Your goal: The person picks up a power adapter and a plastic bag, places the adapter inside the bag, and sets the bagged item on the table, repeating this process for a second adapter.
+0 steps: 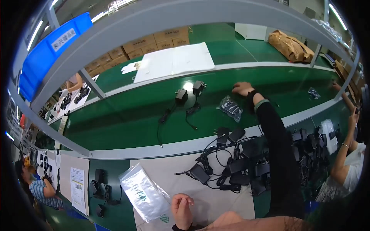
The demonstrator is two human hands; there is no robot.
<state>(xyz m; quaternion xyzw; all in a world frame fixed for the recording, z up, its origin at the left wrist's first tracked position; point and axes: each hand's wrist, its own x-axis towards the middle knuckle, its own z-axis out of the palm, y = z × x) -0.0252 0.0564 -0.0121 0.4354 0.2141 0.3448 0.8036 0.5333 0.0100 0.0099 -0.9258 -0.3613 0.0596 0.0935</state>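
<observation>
My left hand (182,210) is at the near edge of the work surface, fingers curled in toward the thumb, with nothing visible in them. Beside it lies a stack of clear plastic bags (140,192) with green print. My right arm stretches across to the green conveyor belt, where my right hand (243,89) hangs palm down, fingers loosely bent and apart. Close by that hand lies a bagged power adapter (230,108). Two unbagged black power adapters (181,96) with cords rest farther left on the belt. My right forearm hides part of the belt.
A pile of black adapters with tangled cords (237,169) lies under my right forearm. Metal rails (127,152) border the belt, and a shelf beam (154,23) crosses above. Co-workers sit at left and right; another small bag (313,93) lies on the belt near the right one.
</observation>
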